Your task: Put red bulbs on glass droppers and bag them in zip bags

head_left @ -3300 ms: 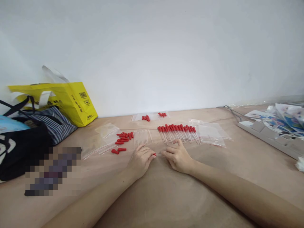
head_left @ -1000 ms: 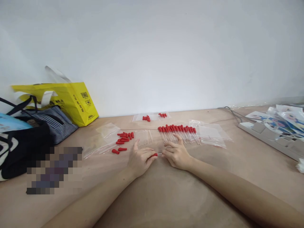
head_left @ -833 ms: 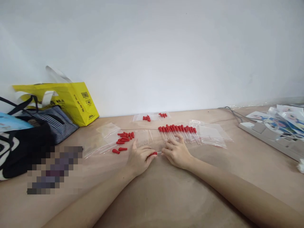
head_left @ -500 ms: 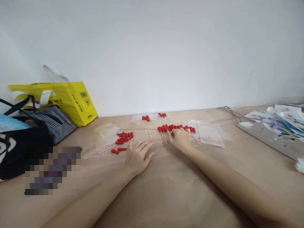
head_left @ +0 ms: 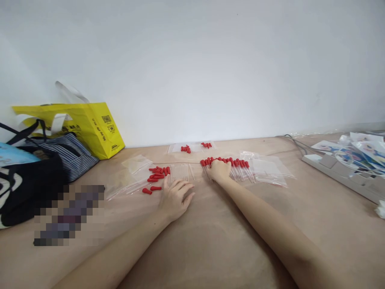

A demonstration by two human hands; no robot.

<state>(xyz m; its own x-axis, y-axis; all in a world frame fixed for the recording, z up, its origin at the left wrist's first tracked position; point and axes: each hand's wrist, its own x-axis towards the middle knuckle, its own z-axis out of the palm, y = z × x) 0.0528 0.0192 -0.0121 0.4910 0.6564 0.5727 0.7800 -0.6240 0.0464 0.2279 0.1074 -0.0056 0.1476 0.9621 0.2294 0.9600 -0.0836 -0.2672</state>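
My left hand (head_left: 177, 197) rests on the table, fingers spread and holding nothing. Just beyond its fingertips lies a row of thin clear tubes (head_left: 179, 172), with loose red rubber bulbs (head_left: 157, 176) to their left. On the right, a slanted row of droppers (head_left: 238, 172) has red bulbs at the far ends and clear tubes pointing toward me. My right hand (head_left: 219, 170) is closed over the left part of this row, its fingers curled down among the droppers. What its fingertips grip, if anything, is hidden behind the hand.
Flat clear zip bags lie left (head_left: 132, 176) and right (head_left: 269, 170) of the parts. Another bag (head_left: 195, 148) with red bulbs is near the wall. A yellow bag (head_left: 99, 128) and dark bags stand left; a power strip (head_left: 339, 176) and packaged items lie right.
My right hand has shifted left along the dropper row, uncovering several droppers on its right. My left hand stays in place, open.
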